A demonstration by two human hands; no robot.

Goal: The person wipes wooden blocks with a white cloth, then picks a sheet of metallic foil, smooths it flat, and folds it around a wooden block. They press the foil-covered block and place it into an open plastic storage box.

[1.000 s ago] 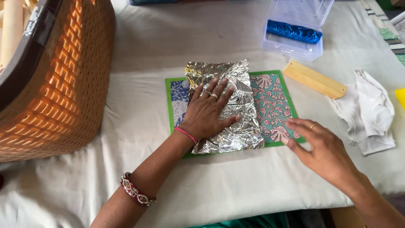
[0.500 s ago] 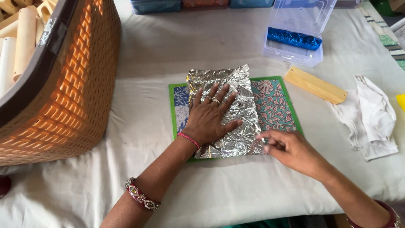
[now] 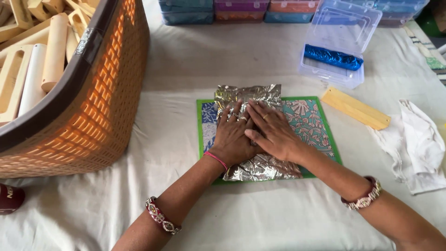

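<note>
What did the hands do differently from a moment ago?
The right hand slid left, from the mat's right edge up onto the crinkled foil, and now lies flat partly over the left hand. Nothing was picked up or let go. The left hand stayed pressed on the foil, and the foil stayed on the patterned mat. The yellow bar, white cloth and orange basket kept their places.
</note>
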